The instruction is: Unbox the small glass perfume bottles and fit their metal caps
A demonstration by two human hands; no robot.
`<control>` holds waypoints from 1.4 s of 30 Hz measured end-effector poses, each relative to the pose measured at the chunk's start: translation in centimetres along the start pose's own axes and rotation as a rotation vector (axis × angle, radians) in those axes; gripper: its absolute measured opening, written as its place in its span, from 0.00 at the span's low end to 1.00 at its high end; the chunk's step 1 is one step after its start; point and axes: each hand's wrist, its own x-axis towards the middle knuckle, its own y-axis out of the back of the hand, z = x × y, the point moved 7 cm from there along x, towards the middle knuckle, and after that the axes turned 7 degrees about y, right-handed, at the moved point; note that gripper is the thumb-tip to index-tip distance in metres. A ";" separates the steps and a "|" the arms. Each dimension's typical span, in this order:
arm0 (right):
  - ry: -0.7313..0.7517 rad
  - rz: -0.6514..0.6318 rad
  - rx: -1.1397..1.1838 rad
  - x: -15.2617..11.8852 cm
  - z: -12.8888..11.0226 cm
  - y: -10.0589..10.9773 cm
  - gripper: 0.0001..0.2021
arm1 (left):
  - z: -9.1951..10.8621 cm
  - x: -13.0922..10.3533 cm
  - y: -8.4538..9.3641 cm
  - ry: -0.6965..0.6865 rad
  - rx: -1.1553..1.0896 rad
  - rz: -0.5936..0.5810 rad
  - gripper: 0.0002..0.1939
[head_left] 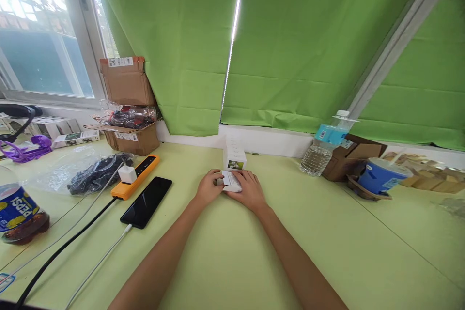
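Between my two hands a small white box [231, 181] rests low over the table, with faint print on its upper face. My left hand [208, 186] grips its left side, the thumb and fingers bent around the edge. From the right, my right hand [250, 189] lays its fingers across the box's top and side. Just beyond my fingertips stands a row of similar white boxes [235, 157], the nearest showing a dark green picture on its front. My palms hide part of the held box.
On the left lie a black phone [146, 202] on a cable, an orange power strip [135, 178], bagged black items [98, 174] and a Pepsi bottle [20, 210]. Cardboard boxes [134, 141] stand behind. Rightward are a water bottle [323, 147], an open carton [350, 157] and a blue cup [381, 175].
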 end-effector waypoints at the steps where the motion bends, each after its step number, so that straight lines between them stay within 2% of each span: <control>1: -0.001 -0.001 0.005 0.0 0.0 0.0 0.31 | 0.3 -0.1 0.0 -0.011 0.006 -0.009 0.15; 6: -0.005 0.002 -0.007 0.0 0.1 0.0 0.32 | 1.9 -0.8 0.2 -0.091 0.084 -0.030 0.11; 13: -0.004 -0.021 -0.015 0.1 -0.1 0.1 0.31 | 2.3 -1.0 0.2 -0.064 0.190 0.020 0.13; 20: 0.000 -0.021 -0.007 0.0 -0.1 0.1 0.31 | 1.7 -0.7 0.0 0.015 0.268 -0.037 0.19; 26: 0.013 -0.023 0.021 0.0 -0.1 0.0 0.31 | 0.9 -0.3 0.0 0.001 0.143 -0.034 0.17; 34: 0.032 -0.043 0.013 0.1 -0.4 0.0 0.30 | -0.3 0.1 -0.2 0.027 0.118 -0.014 0.17; 42: 0.039 -0.049 -0.009 0.1 -0.5 0.0 0.30 | -0.5 0.2 -0.3 0.037 0.109 -0.027 0.16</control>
